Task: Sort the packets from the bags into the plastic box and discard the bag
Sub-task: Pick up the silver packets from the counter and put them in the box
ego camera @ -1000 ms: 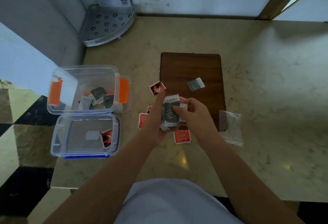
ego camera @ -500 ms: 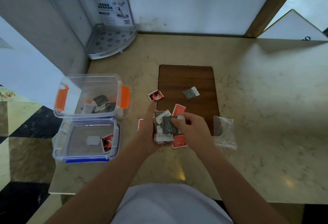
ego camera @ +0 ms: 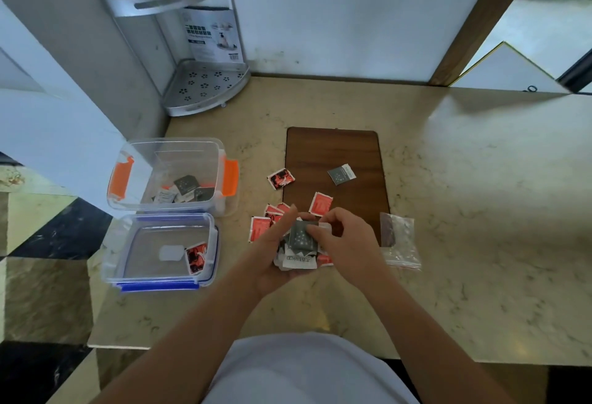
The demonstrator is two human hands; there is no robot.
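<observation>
The small stack of grey and white foil packets (ego camera: 299,248) lies cupped in the left hand (ego camera: 272,262), so its lower layers are hidden and a count isn't possible; print on the bottom white one is too blurred to read. Right hand (ego camera: 344,245) is curled over the stack's right side, thumb and forefinger pinching the top grey packet w/ white dots (ego camera: 301,237).

Loose red square packets (ego camera: 320,204) lie fanned on the beige marble counter (ego camera: 464,211) just beyond the hands, partly covered by the left fingers. One grey packet (ego camera: 341,174) sits alone on the dark brown wooden board (ego camera: 333,153). The clear plastic box w/ orange latches (ego camera: 173,176) stands open near the counter's left edge, a few packets inside, approx. four. Its blue-trimmed clear lid (ego camera: 160,253) lies in front, a red-black packet (ego camera: 196,258) on it. The crumpled clear zip bag (ego camera: 398,245) lies right of the hands, touching the board's corner. Counter to the right is bare.
</observation>
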